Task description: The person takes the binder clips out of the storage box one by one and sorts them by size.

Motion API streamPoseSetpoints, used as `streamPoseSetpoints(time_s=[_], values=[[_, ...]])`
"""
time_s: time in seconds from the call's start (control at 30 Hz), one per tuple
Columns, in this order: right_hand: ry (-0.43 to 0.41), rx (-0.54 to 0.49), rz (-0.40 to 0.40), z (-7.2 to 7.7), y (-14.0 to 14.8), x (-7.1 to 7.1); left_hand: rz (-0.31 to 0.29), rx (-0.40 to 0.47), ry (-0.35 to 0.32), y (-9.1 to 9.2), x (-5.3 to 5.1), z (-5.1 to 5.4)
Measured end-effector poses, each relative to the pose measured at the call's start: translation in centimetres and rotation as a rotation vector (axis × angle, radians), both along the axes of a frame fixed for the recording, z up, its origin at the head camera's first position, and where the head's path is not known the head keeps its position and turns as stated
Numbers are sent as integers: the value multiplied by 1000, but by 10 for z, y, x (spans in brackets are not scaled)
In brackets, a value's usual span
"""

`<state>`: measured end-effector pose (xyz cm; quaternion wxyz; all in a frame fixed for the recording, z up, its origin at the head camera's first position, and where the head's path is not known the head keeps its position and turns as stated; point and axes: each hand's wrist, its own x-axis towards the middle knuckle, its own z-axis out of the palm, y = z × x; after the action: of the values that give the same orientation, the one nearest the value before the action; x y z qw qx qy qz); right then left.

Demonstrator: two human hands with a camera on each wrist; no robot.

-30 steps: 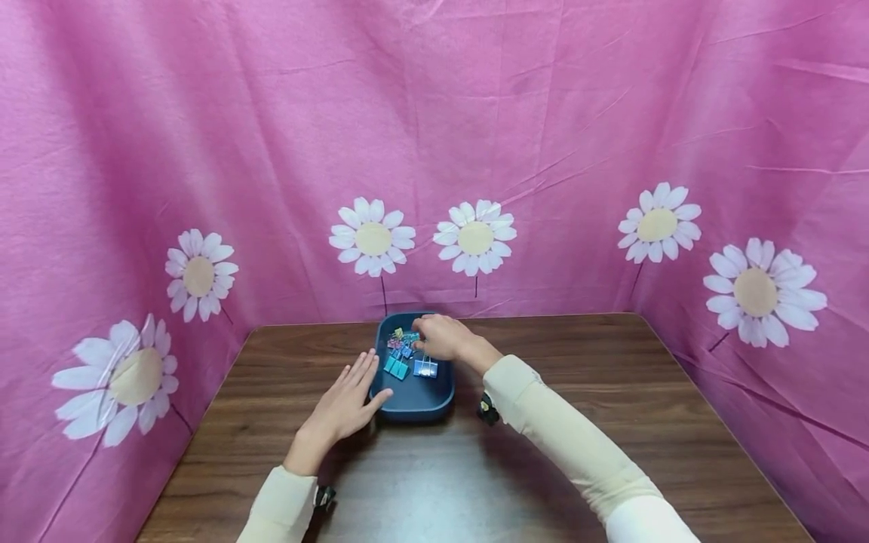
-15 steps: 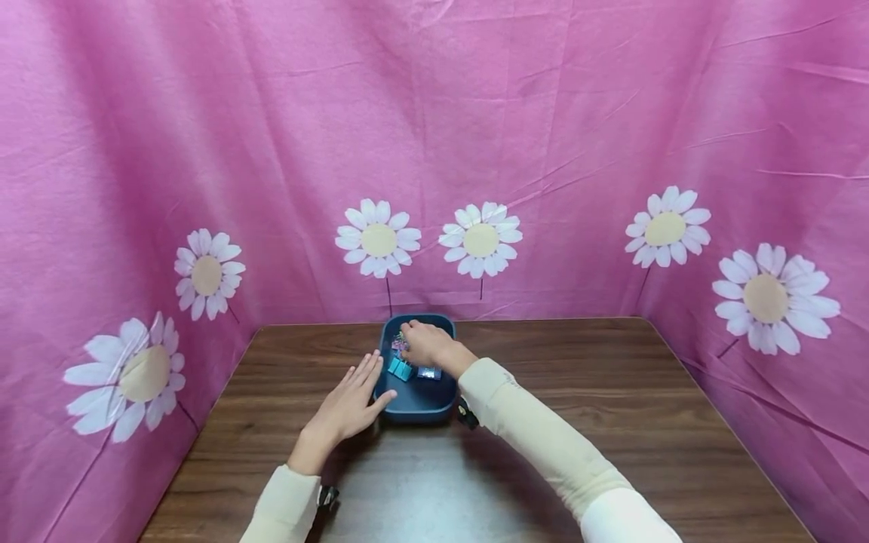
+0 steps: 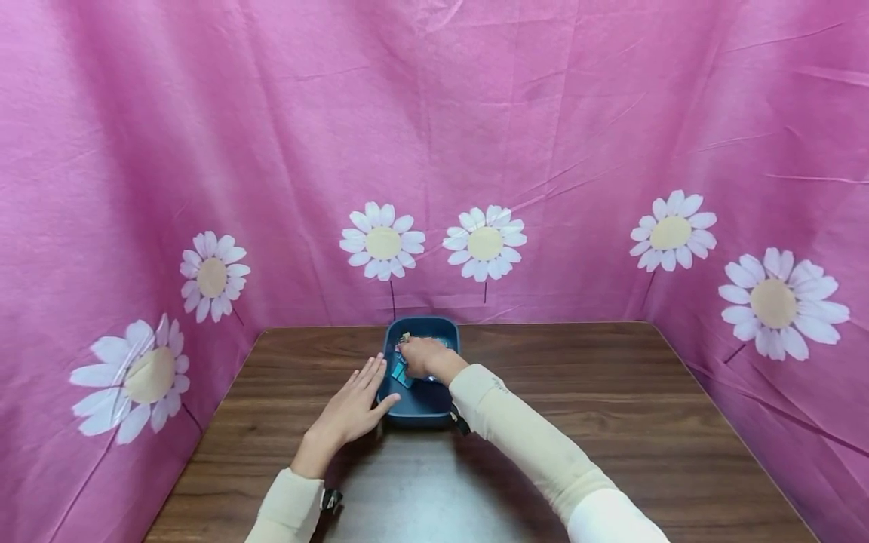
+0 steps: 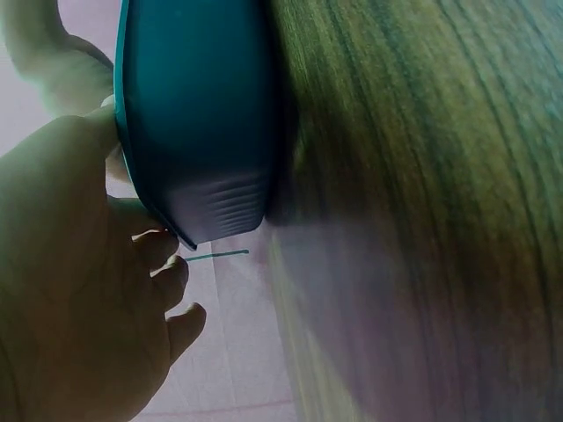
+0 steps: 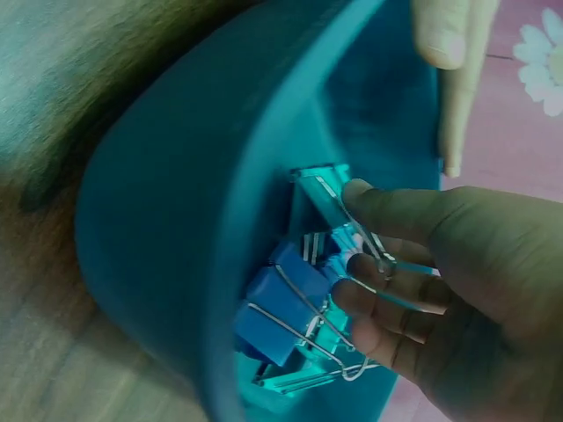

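Observation:
A dark teal-blue tray [image 3: 416, 413] stands at the back middle of the table, holding several binder clips. My right hand [image 3: 426, 357] reaches inside it. In the right wrist view its thumb and curled fingers close about a teal binder clip [image 5: 321, 195], wire handles toward the palm. A larger blue binder clip [image 5: 283, 303] lies just beside those fingers. Part of the pile is hidden by the hand in the head view, but a teal clip [image 3: 402, 375] shows at its left. My left hand [image 3: 349, 407] rests against the tray's left rim, its fingers extended.
The brown wooden table [image 3: 577, 400] spreads around the tray. Behind it and along both sides hangs a pink cloth [image 3: 434, 136] printed with white daisies. The tray's raised walls surround the clips.
My right hand has moved left and lower into the tray, over the clips. The teal clip at its left has tilted. My left hand stays at the rim. The head view has shifted slightly.

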<state>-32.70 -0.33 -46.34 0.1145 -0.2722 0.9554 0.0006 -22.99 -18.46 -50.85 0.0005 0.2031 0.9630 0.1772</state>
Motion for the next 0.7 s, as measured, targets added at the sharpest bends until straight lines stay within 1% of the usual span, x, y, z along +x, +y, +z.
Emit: streamPoseSetpoints(time_s=[0.1, 0.3, 0.47, 0.57, 0.7], values=[[2, 3, 10, -4, 1, 1, 8, 1, 5, 0, 1, -1], [1, 51, 20, -11, 4, 2, 4, 6, 6, 0, 2, -1], [17, 82, 42, -9, 5, 1, 6, 13, 5, 2, 1, 0], [25, 76, 46, -8, 6, 1, 7, 14, 0, 2, 1, 0], [32, 28, 57, -8, 7, 0, 7, 17, 1, 1, 0, -1]])
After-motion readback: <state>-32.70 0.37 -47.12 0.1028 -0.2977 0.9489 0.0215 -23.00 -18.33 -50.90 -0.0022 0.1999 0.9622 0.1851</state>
